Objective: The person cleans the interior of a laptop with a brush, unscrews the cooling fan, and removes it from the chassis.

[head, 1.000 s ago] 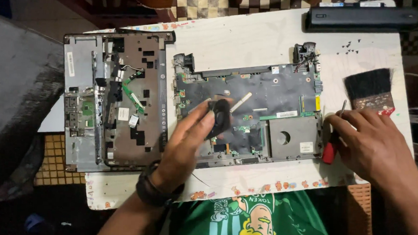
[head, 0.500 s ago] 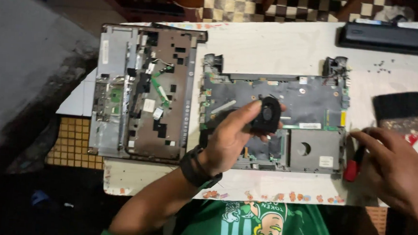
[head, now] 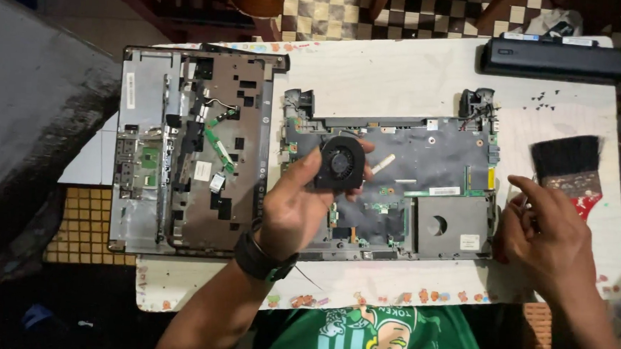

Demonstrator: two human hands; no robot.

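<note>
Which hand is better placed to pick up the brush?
The right hand, probably. It rests on the table beside the brush, at its handle, and looks empty. The left hand holds the round black fan over the laptop board.

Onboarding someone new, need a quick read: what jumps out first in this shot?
The left hand holds a round black cooling fan up over the opened laptop base at table centre. Left of it lies the stripped laptop cover. The right hand rests near a black-bristled paintbrush at the right edge.

Bare arms, black wristband (head: 263, 258) on left wrist, green tee (head: 380, 337) w/ cartoon print
</note>
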